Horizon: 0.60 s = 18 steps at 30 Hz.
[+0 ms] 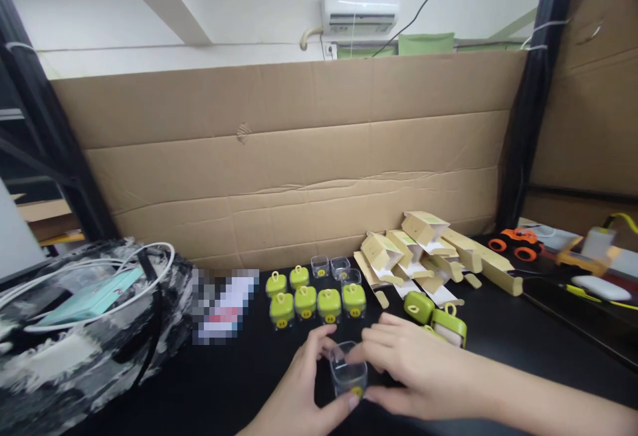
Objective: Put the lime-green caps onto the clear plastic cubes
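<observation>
I saw both hands meet low on the black counter (498,349). The left hand (299,393) and the right hand (413,369) held one small clear plastic box (347,375) between them. It was square, see-through and shiny, with a tiny yellow spot near its bottom edge. The left fingers (343,404) curled under and around the box's near side. The right fingers (371,339) were bent over its far side and top, so both hands were closed on it. The box sat just above the counter, close to me.

Behind the hands stood a group of little green cases with loops on top (314,296), smooth and rounded, set in two rows. Three more clear empty boxes (337,267) stood just behind them. Two green cases lying open (436,316) were just beside the right hand. Farther right lay a pile of tan folded cardboard cartons (428,250), flat-sided and sharp-cornered. A tall wall of brown wrinkled cardboard (299,157) stood at the back. At the left, a soft black and white bag (74,356) carried white cables. An orange toy car (516,242) sat far right.
</observation>
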Available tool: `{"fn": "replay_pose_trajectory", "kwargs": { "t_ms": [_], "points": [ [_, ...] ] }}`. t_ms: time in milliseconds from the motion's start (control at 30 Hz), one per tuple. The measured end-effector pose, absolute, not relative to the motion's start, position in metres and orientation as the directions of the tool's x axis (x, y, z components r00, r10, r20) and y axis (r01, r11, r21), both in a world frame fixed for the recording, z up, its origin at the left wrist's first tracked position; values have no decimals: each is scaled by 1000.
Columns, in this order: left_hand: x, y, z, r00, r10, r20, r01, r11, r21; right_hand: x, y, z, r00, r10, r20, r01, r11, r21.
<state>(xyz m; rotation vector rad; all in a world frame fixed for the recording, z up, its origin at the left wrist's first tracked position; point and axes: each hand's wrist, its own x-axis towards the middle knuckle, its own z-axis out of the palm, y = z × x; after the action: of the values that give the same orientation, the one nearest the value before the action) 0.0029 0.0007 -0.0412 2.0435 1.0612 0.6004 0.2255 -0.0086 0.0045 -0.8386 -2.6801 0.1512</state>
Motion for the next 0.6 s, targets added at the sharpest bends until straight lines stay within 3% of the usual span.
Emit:
{"fn": "replay_pose_trajectory", "kwargs": {
  "t_ms": [100, 333, 433, 600],
  "points": [
    [0, 2, -39, 562, 827, 27, 470, -346, 812, 239, -6, 8, -727, 629, 275, 567, 776, -275],
    [1, -3, -32, 518, 855, -41, 513, -271, 815, 266, 9, 14, -670, 741, 35, 701, 648, -298],
    [5, -7, -25, 509, 859, -43, 535, -277, 798, 262, 9, 15, -644, 756, 118, 678, 636, -369],
    [8, -11, -21, 556, 831, -28, 597, -376, 709, 244, 0, 4, -552, 753, 358, 427, 624, -654]
  ]
}}
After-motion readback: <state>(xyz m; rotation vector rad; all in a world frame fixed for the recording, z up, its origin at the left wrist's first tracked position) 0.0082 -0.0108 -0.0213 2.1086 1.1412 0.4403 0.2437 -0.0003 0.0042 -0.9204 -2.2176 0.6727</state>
